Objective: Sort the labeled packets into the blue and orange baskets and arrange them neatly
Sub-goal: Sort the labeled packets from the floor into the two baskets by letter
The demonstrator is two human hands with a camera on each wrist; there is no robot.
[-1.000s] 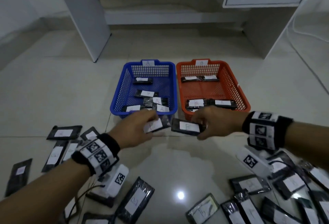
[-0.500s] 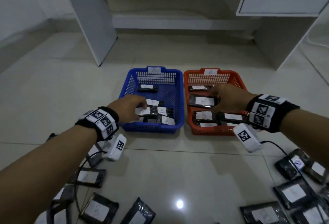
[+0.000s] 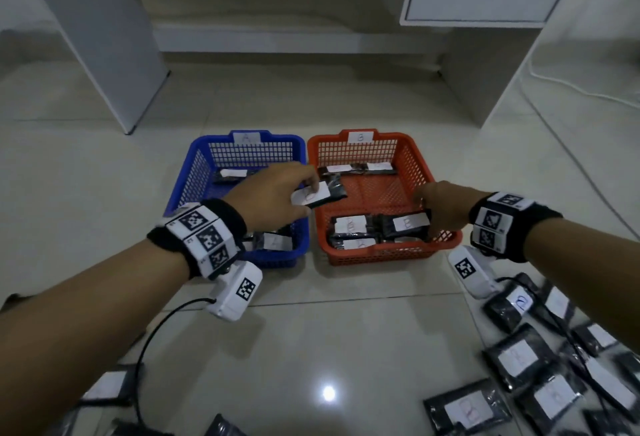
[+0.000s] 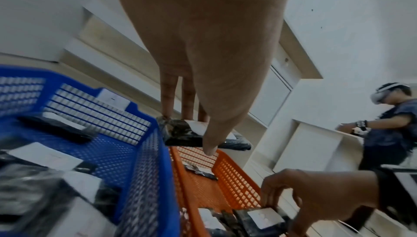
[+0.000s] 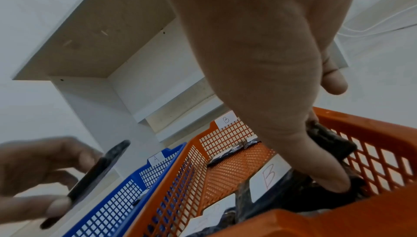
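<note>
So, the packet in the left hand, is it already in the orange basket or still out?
Still out. The left hand pinches the packet in the air, above the orange basket at its left rim.

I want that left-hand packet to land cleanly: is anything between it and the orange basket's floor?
Nothing visible: the black packet with a white label in the left hand hangs over bare mesh in the orange plastic basket.

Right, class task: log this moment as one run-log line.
left hand: holds packet over orange basket | right hand: grips B packet in it | blue basket: A packets inside
</note>
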